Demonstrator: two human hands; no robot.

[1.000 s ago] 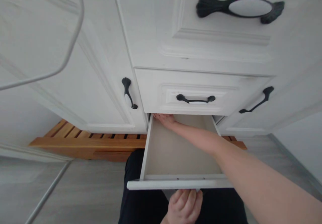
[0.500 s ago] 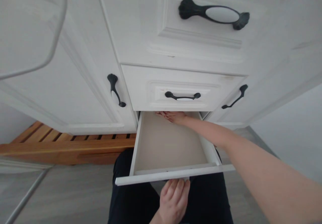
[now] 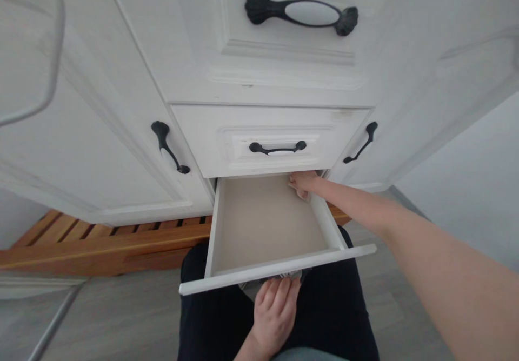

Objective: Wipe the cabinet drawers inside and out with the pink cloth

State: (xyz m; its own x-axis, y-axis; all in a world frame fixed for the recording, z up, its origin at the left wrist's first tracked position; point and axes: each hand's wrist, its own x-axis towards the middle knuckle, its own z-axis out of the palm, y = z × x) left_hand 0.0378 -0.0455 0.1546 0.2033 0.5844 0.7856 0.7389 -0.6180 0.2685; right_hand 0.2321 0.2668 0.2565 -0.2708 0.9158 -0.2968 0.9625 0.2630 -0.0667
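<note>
A pulled-out drawer (image 3: 279,268) juts from a white cabinet (image 3: 190,31) over dark-clad knees (image 3: 332,296).
The left hand (image 3: 274,312) curls its fingers against the outer front; the right hand (image 3: 305,181) reaches the back right corner, its grip impossible to tell.

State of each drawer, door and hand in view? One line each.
Lower drawer: pulled open
Middle drawer: shut
Top front: shut
Left door: shut
Right door: shut
Left hand: curled at the lower drawer's front, fingertips hidden
Right hand: inside the lower drawer, at its rear right; grip unclear
</note>
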